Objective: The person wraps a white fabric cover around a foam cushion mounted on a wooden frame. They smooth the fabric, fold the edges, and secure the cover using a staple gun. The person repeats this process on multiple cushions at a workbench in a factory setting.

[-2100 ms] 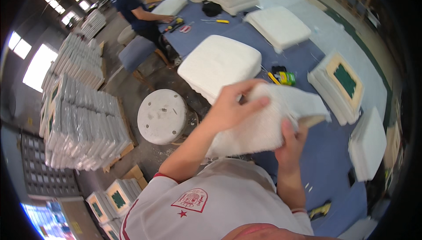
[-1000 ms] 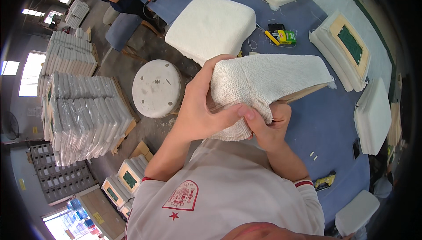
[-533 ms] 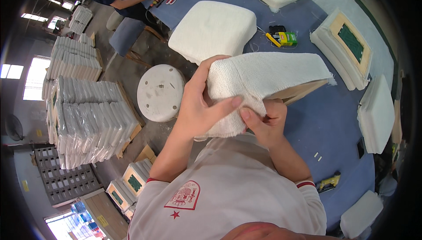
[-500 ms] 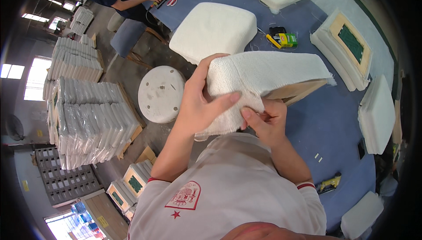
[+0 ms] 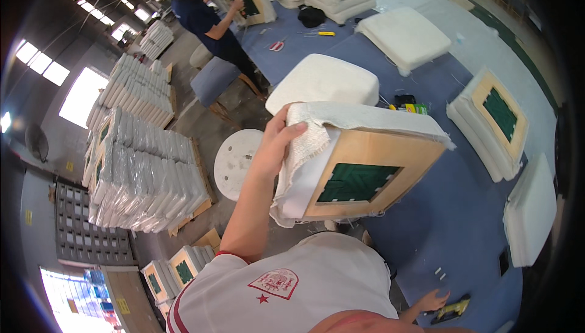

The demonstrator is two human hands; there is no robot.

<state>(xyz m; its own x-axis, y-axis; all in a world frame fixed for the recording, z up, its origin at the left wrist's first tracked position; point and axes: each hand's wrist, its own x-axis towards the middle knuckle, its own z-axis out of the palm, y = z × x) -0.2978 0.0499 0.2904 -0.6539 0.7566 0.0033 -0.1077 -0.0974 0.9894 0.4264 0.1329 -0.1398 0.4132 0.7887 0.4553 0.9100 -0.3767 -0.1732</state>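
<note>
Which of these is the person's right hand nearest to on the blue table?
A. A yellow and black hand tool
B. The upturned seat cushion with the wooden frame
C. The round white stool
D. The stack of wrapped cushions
A: the right hand reaches low at the table edge beside the yellow and black hand tool, while the left hand alone grips the upturned seat cushion.

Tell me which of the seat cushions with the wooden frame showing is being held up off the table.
The cushion in the left hand, tipped so its wooden frame and green webbing face the camera. The other frame-up cushion lies flat on the blue table.
</note>
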